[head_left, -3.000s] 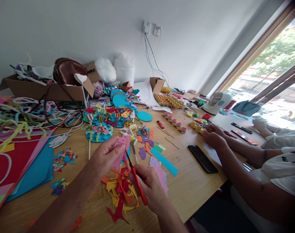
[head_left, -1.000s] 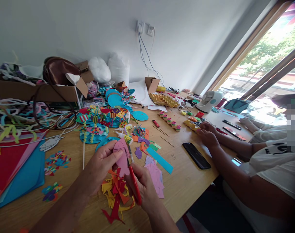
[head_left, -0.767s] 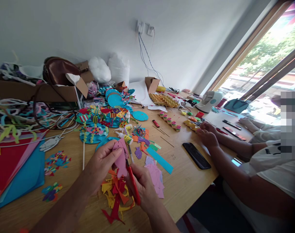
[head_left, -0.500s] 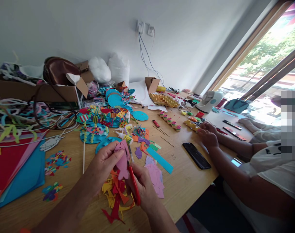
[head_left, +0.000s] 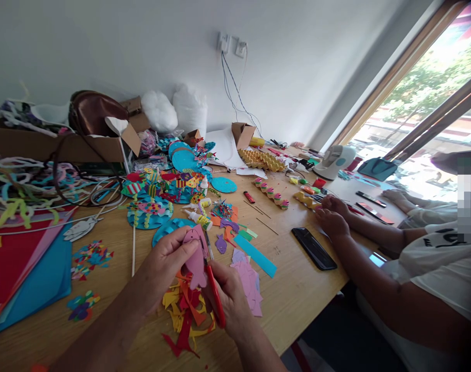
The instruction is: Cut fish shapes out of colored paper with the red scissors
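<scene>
Between the thumb and fingers of my left hand is a pink fish cutout, its tail pointing down and an eye drawn near its top. My right hand grips red-handled scissors, whose blades lie along the fish's right edge. Below my hands lie red, orange and yellow scraps. Pink paper pieces rest just right of my right hand. A small purple fish cutout and a blue paper strip sit beyond it.
A black phone lies near the table's right edge. Beside it, a co-worker's hands hold a yellow folded strip. Decorated blue discs and glue bottles stand ahead. Coloured sheets are stacked at the left.
My hands, the fish and the scissors are almost where they were. The fish has tilted very slightly. At the right, a co-worker's head has shifted a little.
</scene>
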`<state>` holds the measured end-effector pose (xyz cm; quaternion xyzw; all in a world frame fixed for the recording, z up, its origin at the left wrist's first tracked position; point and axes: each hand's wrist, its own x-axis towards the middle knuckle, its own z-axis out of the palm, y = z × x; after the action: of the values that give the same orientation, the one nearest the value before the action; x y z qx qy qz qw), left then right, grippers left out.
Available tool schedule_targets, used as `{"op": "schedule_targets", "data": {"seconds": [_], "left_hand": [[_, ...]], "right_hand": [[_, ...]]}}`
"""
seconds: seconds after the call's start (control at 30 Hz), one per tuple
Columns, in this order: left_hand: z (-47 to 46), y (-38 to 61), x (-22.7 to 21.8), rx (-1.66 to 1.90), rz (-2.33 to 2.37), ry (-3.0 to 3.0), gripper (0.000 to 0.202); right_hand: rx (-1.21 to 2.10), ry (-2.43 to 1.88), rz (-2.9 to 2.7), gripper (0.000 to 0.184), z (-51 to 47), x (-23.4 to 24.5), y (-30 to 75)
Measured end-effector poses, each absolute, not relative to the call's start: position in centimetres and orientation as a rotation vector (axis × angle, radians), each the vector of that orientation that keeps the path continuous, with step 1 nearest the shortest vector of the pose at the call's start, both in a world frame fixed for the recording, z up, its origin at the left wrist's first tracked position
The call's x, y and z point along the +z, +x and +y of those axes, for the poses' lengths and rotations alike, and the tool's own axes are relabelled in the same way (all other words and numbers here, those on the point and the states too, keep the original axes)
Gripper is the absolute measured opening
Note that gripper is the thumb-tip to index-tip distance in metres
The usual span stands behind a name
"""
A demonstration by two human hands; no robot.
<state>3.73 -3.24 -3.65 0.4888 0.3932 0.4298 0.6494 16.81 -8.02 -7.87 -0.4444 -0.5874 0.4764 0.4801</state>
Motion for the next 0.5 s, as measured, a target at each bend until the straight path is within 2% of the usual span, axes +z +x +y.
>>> {"op": "schedule_targets", "data": {"seconds": [0.5], "left_hand": [[-2.94,3.35,-3.88,0.996,0.955,1.252,0.025]], "right_hand": [[1.096,-1.142,-1.491,0.043,-7.97,-8.39,17.01]]}}
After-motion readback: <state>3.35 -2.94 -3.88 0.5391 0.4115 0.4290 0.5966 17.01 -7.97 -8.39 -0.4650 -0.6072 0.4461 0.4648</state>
